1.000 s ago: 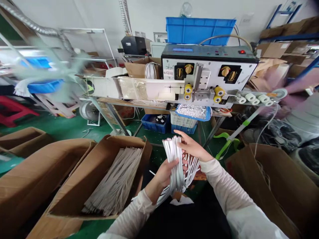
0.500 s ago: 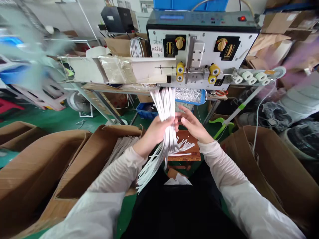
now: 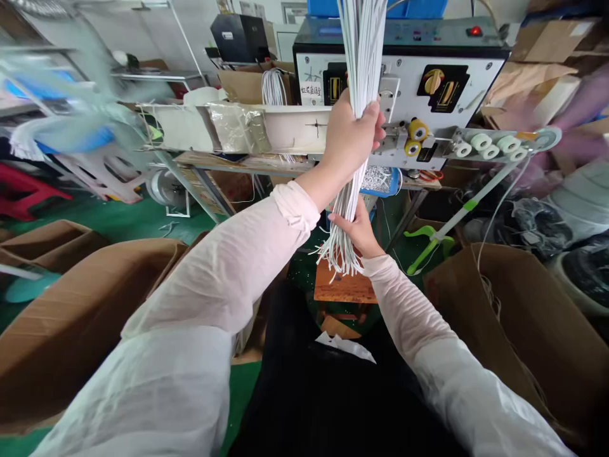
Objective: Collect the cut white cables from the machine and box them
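White cut-cord bundle: thick sheaf of thin white cords, held in the air in front of the white-fronted cutting machine with the black top panel, resting on nothing. Long axis is near vertical with a slight lean. The upper end runs out past the top of the frame. The lower end points down at the small brown wooden stool top, tips fanned out and apparently clear of it. Left hand is raised, fist fully closed round the sheaf, thumb side up; I'd say it takes the weight. Right hand sits lower, fingers curled round the cords just above the splayed tips; the grip looks lighter and is partly hidden by strands. My read of the hold: hanging the sheaf upright lets the cords drop straight under their own weight, and the lower hand gathers the loose ends so they don't spread. Right of the left hand are the machine's yellow rollers, with a row of white rollers at its right end. A cream guide trough runs off its left side along the bench's front edge. Blue tray of small white offcuts sits below the machine, partly hidden by the bundle. Left cardboard box and right cardboard box flank the person, contents hidden.
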Demonstrator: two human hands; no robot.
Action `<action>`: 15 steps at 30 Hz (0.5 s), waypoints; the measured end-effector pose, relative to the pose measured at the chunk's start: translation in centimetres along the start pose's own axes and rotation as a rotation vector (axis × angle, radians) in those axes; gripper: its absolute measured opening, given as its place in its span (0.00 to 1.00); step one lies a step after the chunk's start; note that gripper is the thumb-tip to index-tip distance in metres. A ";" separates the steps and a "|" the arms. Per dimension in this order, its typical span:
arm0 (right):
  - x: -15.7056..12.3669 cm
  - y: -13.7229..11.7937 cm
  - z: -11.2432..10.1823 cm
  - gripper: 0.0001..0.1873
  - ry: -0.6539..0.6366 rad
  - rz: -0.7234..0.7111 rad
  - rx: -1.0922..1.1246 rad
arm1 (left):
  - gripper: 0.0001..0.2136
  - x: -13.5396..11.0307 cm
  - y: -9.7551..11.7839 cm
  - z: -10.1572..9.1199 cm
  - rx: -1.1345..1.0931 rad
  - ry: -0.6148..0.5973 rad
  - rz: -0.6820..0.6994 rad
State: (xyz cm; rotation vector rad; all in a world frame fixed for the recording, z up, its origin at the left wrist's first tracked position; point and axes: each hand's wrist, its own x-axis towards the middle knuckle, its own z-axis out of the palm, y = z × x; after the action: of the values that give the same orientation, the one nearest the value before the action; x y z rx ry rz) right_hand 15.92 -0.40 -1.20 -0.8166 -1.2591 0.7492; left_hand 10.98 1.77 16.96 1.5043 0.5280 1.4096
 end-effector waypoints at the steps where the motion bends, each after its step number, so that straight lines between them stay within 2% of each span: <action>1: -0.1 0.5 -0.3 0.33 -0.017 0.033 0.023 | 0.07 0.2 0.0 0.2 0.004 0.007 -0.003; 6: -0.9 2.3 -1.3 0.29 -0.103 0.190 0.162 | 0.07 0.6 -0.1 1.3 0.007 0.038 -0.013; 8: -2.3 3.4 -1.5 0.28 -0.129 0.259 0.199 | 0.07 1.0 -0.1 1.5 0.007 0.051 -0.032; 11: -5.6 6.5 -1.9 0.25 -0.148 0.407 0.209 | 0.07 1.8 -0.1 1.7 -0.002 0.086 -0.054; 13: -8.0 9.2 -2.1 0.23 -0.112 0.517 0.161 | 0.07 2.3 -0.4 1.7 -0.013 0.099 -0.051; 15: -9.8 11.7 -2.3 0.22 0.024 0.578 0.109 | 0.07 2.4 -1.0 1.7 -0.023 0.092 -0.027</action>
State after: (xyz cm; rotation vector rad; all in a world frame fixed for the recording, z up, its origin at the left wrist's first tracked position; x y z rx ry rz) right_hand 16.24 -2.91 -16.38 -1.1111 -0.9510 1.2523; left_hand 13.40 3.57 17.59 1.4139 0.5842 1.4648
